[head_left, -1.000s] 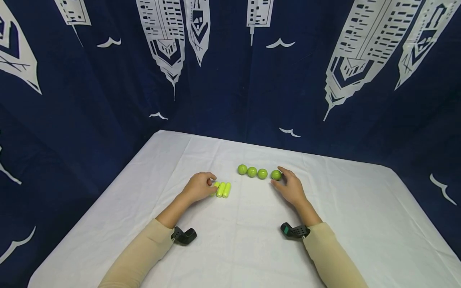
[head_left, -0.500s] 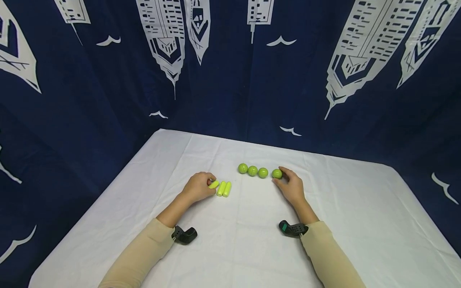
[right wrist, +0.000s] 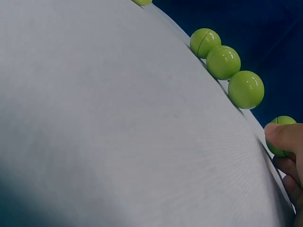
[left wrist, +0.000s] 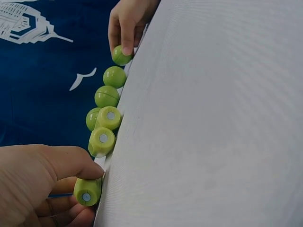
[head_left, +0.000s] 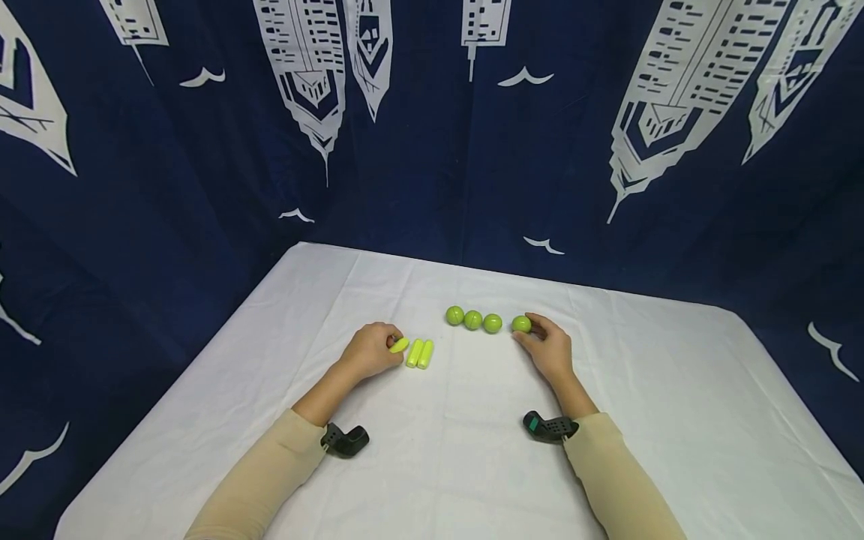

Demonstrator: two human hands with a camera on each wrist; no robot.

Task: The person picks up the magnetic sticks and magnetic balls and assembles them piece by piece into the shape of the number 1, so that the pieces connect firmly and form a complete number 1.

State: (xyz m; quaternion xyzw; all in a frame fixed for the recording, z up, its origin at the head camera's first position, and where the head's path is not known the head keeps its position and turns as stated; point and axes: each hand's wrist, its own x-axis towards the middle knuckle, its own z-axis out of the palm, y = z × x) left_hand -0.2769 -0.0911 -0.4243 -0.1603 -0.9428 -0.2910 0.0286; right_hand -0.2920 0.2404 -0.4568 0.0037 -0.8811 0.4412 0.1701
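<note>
My left hand [head_left: 371, 350] pinches a short lime-yellow cylinder [head_left: 400, 345] between thumb and fingers, a little left of two matching cylinders [head_left: 420, 354] lying side by side. In the left wrist view, the held cylinder [left wrist: 87, 193] shows a small pale disc in its end. Farther back and to the right, my right hand [head_left: 550, 352] holds a glossy green ball [head_left: 520, 324] between thumb and fingers. Three more green balls [head_left: 473, 320] stand in a close row left of it, with a gap between. Thin seam lines run round some balls [right wrist: 205, 43].
A white cloth covers the table [head_left: 445, 450] under everything. Behind it hangs a dark blue curtain [head_left: 432, 172] with white building and bird prints. Black wrist-worn devices [head_left: 346, 442] sit at both sleeve cuffs.
My left hand has turned its cylinder and drawn it slightly left, away from the other two. My right hand has shifted its ball slightly right, widening the gap to the row.
</note>
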